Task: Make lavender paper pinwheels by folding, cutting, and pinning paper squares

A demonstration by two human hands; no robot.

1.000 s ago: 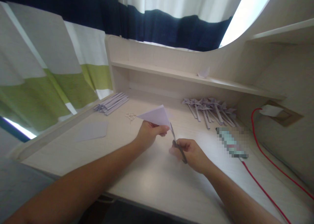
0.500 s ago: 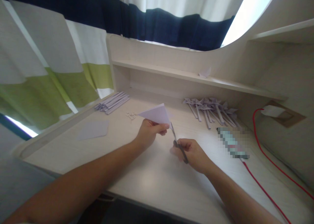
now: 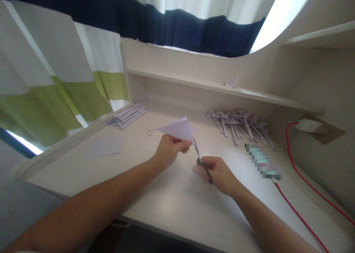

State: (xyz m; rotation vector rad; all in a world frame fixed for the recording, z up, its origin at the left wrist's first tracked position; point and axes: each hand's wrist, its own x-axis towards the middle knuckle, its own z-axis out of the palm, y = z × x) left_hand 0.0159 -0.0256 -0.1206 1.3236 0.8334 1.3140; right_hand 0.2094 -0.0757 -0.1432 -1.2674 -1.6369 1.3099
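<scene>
Pale lilac folded paper triangle (image 3: 177,129) pinched in left hand (image 3: 169,151) above table (image 3: 172,205); small metal scissors (image 3: 200,160) gripped in closed right hand (image 3: 219,175), blades angled up-left, tips at triangle's right corner.

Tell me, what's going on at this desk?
A person is working with paper and scissors. The left hand pinches a folded paper triangle above the desk. The right hand holds small scissors, blades pointing up at the triangle's right corner. A pile of paper pinwheels lies at the back right, a bundle of sticks at the back left, and a flat sheet to the left.
</scene>
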